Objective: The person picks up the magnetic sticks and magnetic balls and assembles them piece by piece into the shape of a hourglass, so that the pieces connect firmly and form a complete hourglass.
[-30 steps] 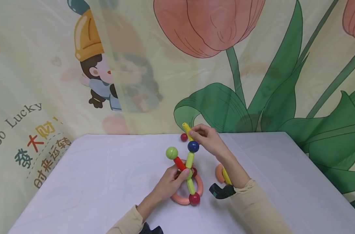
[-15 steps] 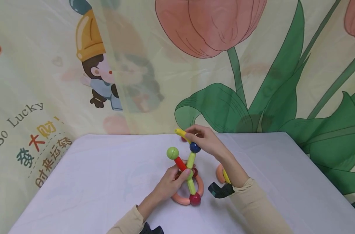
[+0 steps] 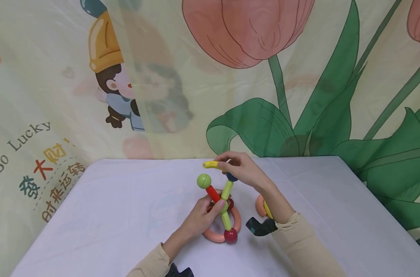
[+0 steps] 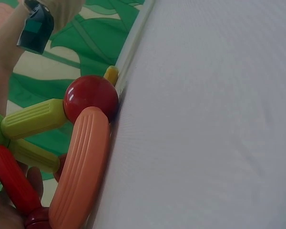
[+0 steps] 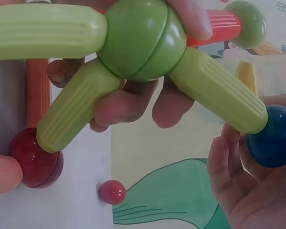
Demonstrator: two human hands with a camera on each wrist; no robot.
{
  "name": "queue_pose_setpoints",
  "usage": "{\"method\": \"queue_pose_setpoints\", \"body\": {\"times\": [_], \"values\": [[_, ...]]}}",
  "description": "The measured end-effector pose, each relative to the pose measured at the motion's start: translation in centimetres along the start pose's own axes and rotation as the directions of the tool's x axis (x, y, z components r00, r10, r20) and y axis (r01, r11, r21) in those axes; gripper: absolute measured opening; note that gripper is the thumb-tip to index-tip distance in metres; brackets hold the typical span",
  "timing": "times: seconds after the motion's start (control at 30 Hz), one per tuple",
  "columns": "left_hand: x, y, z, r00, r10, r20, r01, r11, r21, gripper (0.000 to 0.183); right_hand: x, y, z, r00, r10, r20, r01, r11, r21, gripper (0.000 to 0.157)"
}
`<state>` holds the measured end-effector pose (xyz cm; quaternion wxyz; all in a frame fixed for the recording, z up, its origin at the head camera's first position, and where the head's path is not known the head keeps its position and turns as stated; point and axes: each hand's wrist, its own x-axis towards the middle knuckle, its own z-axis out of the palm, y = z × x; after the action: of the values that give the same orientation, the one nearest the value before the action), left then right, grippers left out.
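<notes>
My left hand [image 3: 197,216] grips a stick-and-ball build around its central green ball [image 5: 140,40]. Several light-green sticks [image 5: 78,105] and a red stick [image 3: 212,193] branch from that ball. Atop the red one sits another green ball [image 3: 204,181]. Below, dark-red balls [image 3: 230,236] link curved salmon sticks [image 4: 83,167] into a ring at the table. A blue ball [image 5: 272,137] caps the upper light-green stick. Beside it my right hand [image 3: 244,168] pinches a curved yellow stick [image 3: 211,164], whose free end points left; the fingers partly hide the blue ball in the head view.
A loose red ball [image 5: 113,192] lies on the white tablecloth [image 3: 126,215] near its far edge. Curved salmon [image 3: 260,206] and yellow [image 3: 268,209] sticks lie to the right, partly behind the right forearm. A printed cloth backdrop [image 3: 168,142] stands behind the table.
The yellow stick has swung from pointing steeply up to nearly level, its free end moving left and down. My right hand has turned and lowered slightly with it; my left stays put.
</notes>
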<state>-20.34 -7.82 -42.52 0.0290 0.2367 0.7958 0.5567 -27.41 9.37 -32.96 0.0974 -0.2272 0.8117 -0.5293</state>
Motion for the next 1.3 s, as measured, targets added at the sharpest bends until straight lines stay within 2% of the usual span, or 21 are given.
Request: {"method": "queue_pose_setpoints", "body": {"times": [0.23,0.47,0.87,1.0,1.2,1.3], "values": [[-0.1,0.0,0.0,1.000,-0.014,0.000,0.014,1.000,0.002,0.031,0.1,0.4,0.0,0.999,-0.030,0.021,0.030,0.999,-0.027,0.019],[-0.1,-0.1,0.0,1.000,-0.004,-0.006,0.004,1.000,0.010,0.030,-0.1,0.4,0.0,0.996,-0.072,0.048,0.072,0.997,-0.010,0.019],[-0.1,0.0,0.1,1.000,0.002,-0.006,-0.002,1.000,-0.001,0.030,-0.1,0.9,0.1,0.991,-0.097,0.091,0.100,0.995,-0.029,0.015],[0.0,0.1,0.1,1.000,-0.004,0.006,0.004,1.000,-0.015,0.031,-0.1,1.1,0.2,0.991,-0.101,0.084,0.104,0.994,-0.038,0.018],[-0.1,0.3,0.0,0.999,-0.026,0.019,0.027,0.998,-0.050,0.029,-0.1,1.2,0.7,0.992,-0.095,0.081,0.099,0.994,-0.041,0.031],[-0.1,0.4,0.0,0.999,-0.028,0.028,0.030,0.998,-0.063,0.026,0.1,1.1,0.9,0.990,-0.113,0.084,0.115,0.993,-0.023,0.029]]}}
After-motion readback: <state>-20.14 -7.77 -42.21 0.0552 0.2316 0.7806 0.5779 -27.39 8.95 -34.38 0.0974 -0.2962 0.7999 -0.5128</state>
